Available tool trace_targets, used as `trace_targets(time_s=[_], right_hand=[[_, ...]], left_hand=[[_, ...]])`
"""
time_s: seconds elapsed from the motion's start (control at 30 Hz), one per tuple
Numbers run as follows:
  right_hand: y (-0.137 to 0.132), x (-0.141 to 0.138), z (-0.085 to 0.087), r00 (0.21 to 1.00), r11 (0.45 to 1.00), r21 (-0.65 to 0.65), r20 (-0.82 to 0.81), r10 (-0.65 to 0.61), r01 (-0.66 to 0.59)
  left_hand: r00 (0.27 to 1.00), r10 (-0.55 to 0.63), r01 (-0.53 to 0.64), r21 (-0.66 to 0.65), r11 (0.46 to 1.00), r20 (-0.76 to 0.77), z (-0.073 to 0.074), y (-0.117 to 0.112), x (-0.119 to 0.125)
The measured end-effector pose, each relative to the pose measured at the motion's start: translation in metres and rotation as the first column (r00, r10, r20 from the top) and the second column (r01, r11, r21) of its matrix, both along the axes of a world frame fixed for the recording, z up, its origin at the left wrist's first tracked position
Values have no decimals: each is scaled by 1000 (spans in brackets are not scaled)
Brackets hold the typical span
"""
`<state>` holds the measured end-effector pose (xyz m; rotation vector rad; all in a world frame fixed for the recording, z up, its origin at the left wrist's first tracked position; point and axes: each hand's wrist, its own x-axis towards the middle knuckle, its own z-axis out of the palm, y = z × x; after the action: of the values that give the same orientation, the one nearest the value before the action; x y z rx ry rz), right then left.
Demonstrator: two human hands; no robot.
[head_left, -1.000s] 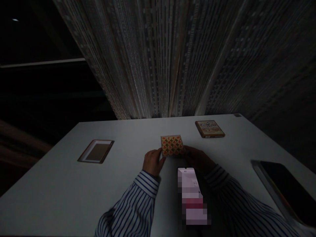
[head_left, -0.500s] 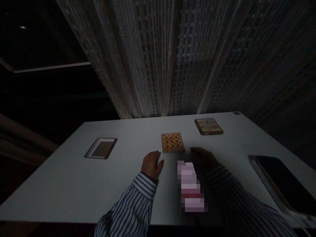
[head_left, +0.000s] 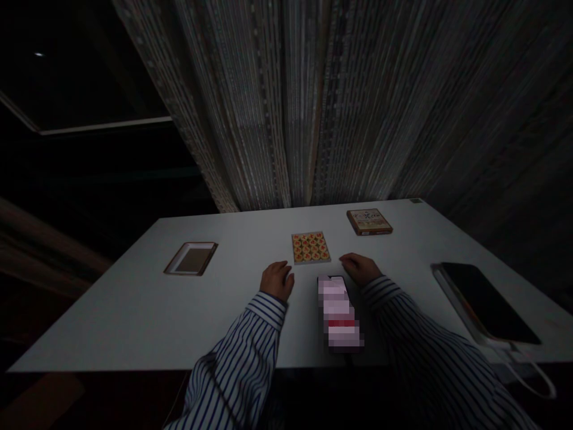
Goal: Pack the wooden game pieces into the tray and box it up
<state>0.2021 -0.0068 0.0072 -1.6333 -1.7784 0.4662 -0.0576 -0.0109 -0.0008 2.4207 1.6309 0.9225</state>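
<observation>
A square tray of round Chinese chess pieces (head_left: pixel 311 247) with red characters lies on the white table between and just beyond my hands. My left hand (head_left: pixel 276 280) rests near its front left corner, thumb apart from the loosely bent fingers, holding nothing. Close to the tray's right side, my right hand (head_left: pixel 360 269) lies on the table with its fingers loosely extended and nothing visible in it. Neither hand appears to touch the tray. Between my forearms lies a lit phone (head_left: pixel 340 310), its screen blurred into blocks.
A shallow open box part (head_left: pixel 191 258) lies at the left of the white table (head_left: pixel 134 316). A printed flat box (head_left: pixel 369 221) sits at the back right. A dark-screened device (head_left: pixel 490 303) with a white cable (head_left: pixel 532 388) is at the right. Curtains (head_left: pixel 286 107) hang behind.
My view has shifted, so the table and its things appear higher in the picture. The fingers of my left hand look slightly more bent. The tray of pieces stays between the hands.
</observation>
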Motion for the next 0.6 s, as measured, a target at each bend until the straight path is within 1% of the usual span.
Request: trace_targets(time_s=[0.1,0.2,0.33,0.6], right_hand=[[0,-1,0,1000,1000,-7,-19,-9,9],[-1,-1,0,999,1000,-21,-45,-19,18],[0,-1,2,995,998,-47,-91,-33,29],[3,-1,18,973,991,-135,-229,-15,-16]], left_hand=[[998,23,-21,-30,999,67,3,0,-1],[986,76,-68,-59,996,145,5,0,-2],[971,142,-129,-76,989,192,6,-1,-4],[944,206,-166,-170,971,256,10,-7,-4]])
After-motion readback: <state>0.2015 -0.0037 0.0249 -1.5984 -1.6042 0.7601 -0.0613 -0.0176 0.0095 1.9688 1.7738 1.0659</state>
